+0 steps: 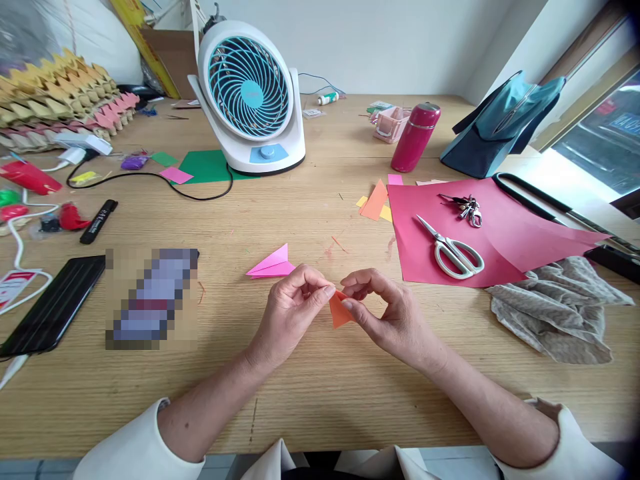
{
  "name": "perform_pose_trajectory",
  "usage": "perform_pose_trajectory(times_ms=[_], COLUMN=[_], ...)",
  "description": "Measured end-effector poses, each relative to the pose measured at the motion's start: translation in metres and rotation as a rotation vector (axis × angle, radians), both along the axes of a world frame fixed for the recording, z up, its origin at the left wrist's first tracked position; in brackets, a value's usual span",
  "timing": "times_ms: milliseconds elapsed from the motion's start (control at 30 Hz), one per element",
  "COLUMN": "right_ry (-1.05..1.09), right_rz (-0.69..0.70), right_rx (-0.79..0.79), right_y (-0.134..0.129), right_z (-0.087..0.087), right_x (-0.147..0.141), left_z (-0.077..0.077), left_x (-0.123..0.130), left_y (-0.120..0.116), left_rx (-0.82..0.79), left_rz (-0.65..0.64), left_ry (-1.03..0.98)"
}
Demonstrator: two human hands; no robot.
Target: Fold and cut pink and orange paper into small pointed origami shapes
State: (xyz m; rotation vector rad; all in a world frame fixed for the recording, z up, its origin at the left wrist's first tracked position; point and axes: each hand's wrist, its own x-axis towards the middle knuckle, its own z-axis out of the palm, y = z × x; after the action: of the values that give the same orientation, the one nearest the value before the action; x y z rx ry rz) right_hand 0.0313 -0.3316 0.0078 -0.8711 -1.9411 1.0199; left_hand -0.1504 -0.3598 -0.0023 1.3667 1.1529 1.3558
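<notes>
A small folded piece of orange paper (340, 313) is held up between both hands, over the wooden table. My left hand (297, 310) pinches its upper left corner between thumb and forefinger. On its right edge, my right hand (383, 310) grips the same paper with the thumb in front; the fingers behind are partly hidden. Just beyond my left hand lies a pink paper plane (273, 263), pointing left. The orange paper's far side is out of sight.
White-handled scissors (453, 250) and keys (467, 208) lie on red paper (415, 247) at right, near a crumpled cloth (555, 313). A fan (250, 93) and a magenta flask (415, 137) stand farther back. Left are a blurred-out phone (153, 297) and a black marker (99, 221).
</notes>
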Motion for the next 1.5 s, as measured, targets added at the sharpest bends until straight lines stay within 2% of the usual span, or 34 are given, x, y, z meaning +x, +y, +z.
perform_pose_trajectory(times_ms=[133, 367, 467, 600, 733, 867, 933, 1000, 1100, 1200, 1333, 1500], right_ry=[-0.082, -0.12, -0.141, -0.215, -0.335, -0.387, -0.371, -0.291, -0.071, 0.116, 0.247, 0.111], right_rz=[-0.006, -0.039, -0.04, 0.004, 0.074, 0.115, 0.13, 0.149, 0.133, 0.088, 0.116, 0.072], right_rx=[-0.075, -0.087, -0.075, -0.03, 0.056, 0.103, 0.038, -0.131, -0.407, -0.552, -0.635, -0.565], right_y=[0.0, 0.0, 0.001, 0.005, 0.009, 0.01, 0.012, 0.017, 0.027, 0.034, 0.031, 0.024], right_z=[0.002, 0.0, 0.0, -0.002, -0.003, 0.0, 0.001, 0.001, -0.002, -0.007, -0.013, -0.017], right_x=[-0.001, -0.003, -0.001, 0.003, 0.006, 0.007, 0.01, 0.014, 0.022, 0.023, 0.012, 0.005], left_z=[-0.002, -0.006, -0.006, -0.002, 0.001, 0.002, 0.002, 0.002, 0.001, -0.003, -0.01, -0.014], left_x=[0.0, 0.004, 0.004, 0.0, -0.007, -0.013, -0.014, -0.015, -0.016, -0.016, -0.011, -0.004], left_y=[0.0, -0.002, -0.002, 0.002, 0.005, 0.005, 0.004, 0.005, 0.007, 0.01, 0.009, 0.006], left_rx=[0.002, -0.059, -0.083, -0.043, 0.175, 0.213, 0.172, 0.102, -0.066, -0.191, -0.237, -0.251], left_rz=[0.016, -0.011, -0.011, -0.032, -0.086, -0.137, -0.151, -0.146, -0.111, -0.047, -0.015, -0.048], left_ry=[-0.034, -0.115, -0.091, 0.166, 0.477, 0.587, 0.604, 0.573, 0.427, 0.265, 0.133, 0.108])
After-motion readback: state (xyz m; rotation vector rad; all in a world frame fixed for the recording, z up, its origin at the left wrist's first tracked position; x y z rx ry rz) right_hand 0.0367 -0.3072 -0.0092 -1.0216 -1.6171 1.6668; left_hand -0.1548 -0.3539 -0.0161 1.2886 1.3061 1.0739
